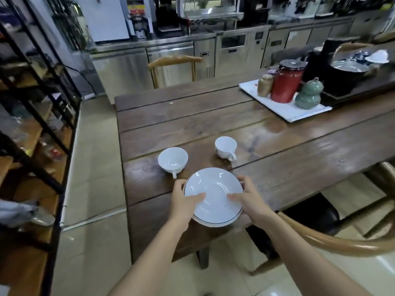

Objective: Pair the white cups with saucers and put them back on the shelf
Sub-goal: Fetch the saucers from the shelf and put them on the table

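A white saucer (pixel 213 189) with a thin dark rim is held just above the near part of the wooden table (pixel 288 167); a second rim shows beneath it, so it may be a stack. My left hand (pixel 183 201) grips its left edge, thumb on top. My right hand (pixel 250 199) grips the right edge the same way. A wide white cup (pixel 172 160) stands on the table just left of and beyond the saucer, handle toward me. A smaller white cup (pixel 225 147) with a small logo stands farther back, to the right.
A black metal shelf (pixel 32 124) with wooden boards runs along the left, across a strip of tiled floor. A white tray (pixel 284 110) at the table's far right carries a red canister, a gold tin and a green gourd jar. Wooden chairs stand at the table's far side and near right.
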Action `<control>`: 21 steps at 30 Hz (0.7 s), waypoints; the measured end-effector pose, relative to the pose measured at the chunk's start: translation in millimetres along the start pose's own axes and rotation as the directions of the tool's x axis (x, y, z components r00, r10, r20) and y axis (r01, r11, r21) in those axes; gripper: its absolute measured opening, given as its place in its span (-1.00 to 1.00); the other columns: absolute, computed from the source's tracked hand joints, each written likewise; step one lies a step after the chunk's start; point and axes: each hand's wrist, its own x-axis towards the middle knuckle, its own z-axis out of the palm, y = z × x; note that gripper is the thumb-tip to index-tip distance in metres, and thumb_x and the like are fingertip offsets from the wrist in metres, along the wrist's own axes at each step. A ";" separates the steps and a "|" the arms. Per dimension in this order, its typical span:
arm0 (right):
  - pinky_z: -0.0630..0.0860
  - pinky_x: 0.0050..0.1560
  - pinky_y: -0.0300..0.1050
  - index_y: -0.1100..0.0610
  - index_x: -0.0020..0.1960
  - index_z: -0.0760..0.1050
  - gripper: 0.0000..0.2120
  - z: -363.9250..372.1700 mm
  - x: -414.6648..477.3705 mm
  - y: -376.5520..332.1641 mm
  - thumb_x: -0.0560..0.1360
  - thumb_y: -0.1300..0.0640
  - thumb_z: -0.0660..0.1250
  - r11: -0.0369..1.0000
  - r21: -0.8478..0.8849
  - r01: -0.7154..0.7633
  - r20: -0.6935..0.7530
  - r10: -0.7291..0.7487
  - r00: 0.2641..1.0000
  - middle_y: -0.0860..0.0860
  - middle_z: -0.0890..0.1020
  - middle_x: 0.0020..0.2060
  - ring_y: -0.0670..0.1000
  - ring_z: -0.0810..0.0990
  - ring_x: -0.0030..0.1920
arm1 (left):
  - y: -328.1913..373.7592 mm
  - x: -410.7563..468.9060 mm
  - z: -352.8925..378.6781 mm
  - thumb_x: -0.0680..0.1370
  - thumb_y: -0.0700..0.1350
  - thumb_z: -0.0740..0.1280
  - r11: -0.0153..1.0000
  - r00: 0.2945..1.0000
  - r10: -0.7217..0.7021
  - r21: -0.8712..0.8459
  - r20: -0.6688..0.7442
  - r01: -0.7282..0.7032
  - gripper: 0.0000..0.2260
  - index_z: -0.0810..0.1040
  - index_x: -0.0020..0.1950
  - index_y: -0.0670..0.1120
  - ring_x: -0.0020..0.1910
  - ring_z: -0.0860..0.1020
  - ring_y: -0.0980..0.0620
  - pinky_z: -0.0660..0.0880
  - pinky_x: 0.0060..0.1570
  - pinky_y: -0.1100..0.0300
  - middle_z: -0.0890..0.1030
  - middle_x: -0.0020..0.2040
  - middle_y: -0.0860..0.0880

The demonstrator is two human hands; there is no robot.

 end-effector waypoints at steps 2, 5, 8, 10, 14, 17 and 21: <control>0.51 -0.50 -0.15 0.00 0.09 0.31 -0.63 -3.2 22.4 0.7 0.42 0.34 0.32 0.999 -0.022 -0.027 0.011 0.028 1.000 0.09 0.49 0.06 0.08 0.57 -0.09 | -0.8 22.1 5.5 0.38 -0.27 0.47 1.000 1.000 -0.006 0.030 0.001 0.006 -0.65 0.40 0.04 -0.05 -0.16 0.53 0.09 0.45 -0.25 0.19 0.55 -0.11 0.05; 0.50 -0.56 -0.14 -0.02 0.11 0.33 -0.58 -7.2 52.1 5.3 0.36 0.27 0.38 0.997 -0.050 -0.060 0.015 0.061 0.998 0.08 0.50 0.07 0.07 0.61 -0.17 | -5.2 45.8 12.8 0.40 -0.24 0.45 0.997 0.999 -0.046 0.055 -0.018 0.047 -0.67 0.41 0.05 -0.03 -0.16 0.52 0.11 0.45 -0.25 0.19 0.55 -0.11 0.07; 0.49 -0.58 -0.13 -0.16 -0.02 0.35 -0.62 -10.1 73.6 13.1 0.34 0.23 0.39 0.991 -0.099 -0.094 0.032 0.098 0.995 0.00 0.51 0.04 0.09 0.65 -0.26 | -11.5 58.7 14.5 0.48 -0.18 0.37 0.989 0.990 -0.141 0.052 -0.014 0.141 -0.74 0.41 0.09 0.04 -0.11 0.54 0.06 0.50 -0.31 0.16 0.55 -0.04 0.06; 0.50 -0.59 -0.11 -0.19 -0.06 0.36 -0.63 -11.7 86.2 17.9 0.35 0.23 0.38 0.985 -0.136 -0.105 0.041 0.112 0.993 -0.07 0.51 0.01 0.12 0.65 -0.25 | -15.3 65.6 13.1 0.53 -0.11 0.30 0.969 0.974 -0.226 0.094 -0.021 0.227 -0.80 0.41 0.12 0.08 -0.03 0.56 -0.03 0.54 -0.39 0.14 0.54 0.02 0.03; 0.56 -0.52 -0.02 -0.13 -0.01 0.38 -0.61 -10.5 109.3 25.2 0.37 0.30 0.38 0.975 -0.208 -0.082 0.056 0.095 0.994 0.02 0.55 -0.01 0.00 0.64 -0.26 | -23.3 74.6 13.3 0.54 -0.12 0.27 0.949 0.953 -0.293 0.095 -0.078 0.299 -0.84 0.43 0.08 0.09 0.01 0.56 -0.08 0.54 -0.49 0.17 0.53 0.08 0.00; 0.59 -0.37 -0.12 -0.03 0.07 0.40 -0.60 -11.6 122.2 29.4 0.36 0.33 0.38 0.967 -0.254 -0.038 0.079 0.060 0.995 0.08 0.58 0.02 -0.10 0.60 -0.21 | -26.1 77.5 16.5 0.53 -0.14 0.28 0.947 0.947 -0.300 0.084 -0.112 0.310 -0.83 0.43 0.08 0.07 0.04 0.56 -0.12 0.60 -0.40 0.07 0.51 0.09 -0.02; 0.59 -0.12 0.07 0.01 0.12 0.41 -0.58 -15.2 135.8 34.2 0.36 0.33 0.39 0.967 -0.254 -0.027 0.103 0.054 0.993 0.04 0.59 -0.02 0.08 0.61 -0.05 | -25.6 80.6 23.7 0.54 -0.13 0.28 0.944 0.943 -0.285 0.118 -0.173 0.307 -0.81 0.43 0.12 0.06 0.06 0.54 -0.13 0.64 -0.30 -0.04 0.52 0.09 -0.04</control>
